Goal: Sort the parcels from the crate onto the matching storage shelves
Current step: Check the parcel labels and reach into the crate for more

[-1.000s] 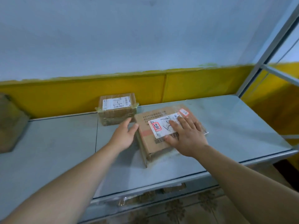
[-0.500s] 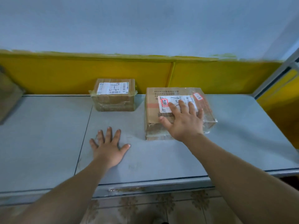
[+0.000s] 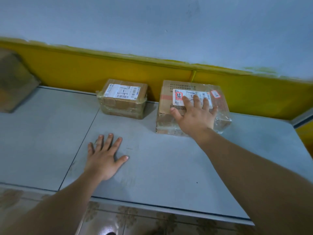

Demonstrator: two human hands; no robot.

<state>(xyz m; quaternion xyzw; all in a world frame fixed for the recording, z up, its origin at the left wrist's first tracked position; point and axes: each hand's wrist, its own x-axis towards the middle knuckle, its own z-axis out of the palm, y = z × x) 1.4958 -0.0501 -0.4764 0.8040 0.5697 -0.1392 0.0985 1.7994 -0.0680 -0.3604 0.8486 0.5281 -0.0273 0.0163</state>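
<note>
A right hand (image 3: 194, 116) lies flat, fingers (image 3: 196, 100) spread and gripping nothing, atop a taped cardboard parcel (image 3: 169, 122) at the back of a grey metal shelf (image 3: 160, 167). The left hand (image 3: 105, 158) rests open on bare shelf. To seat it well, push squarely toward the yellow backboard (image 3: 84, 68), label (image 3: 177, 96) up, just beside 1 smaller parcel (image 3: 122, 99). A pale wall (image 3: 152, 22) rises behind; patterned tile floor (image 3: 135, 221) lies below.

Matt grey shelf (image 3: 50, 141) bears brown cardboard parcels (image 3: 122, 106) wrapped in glossy clear tape.
</note>
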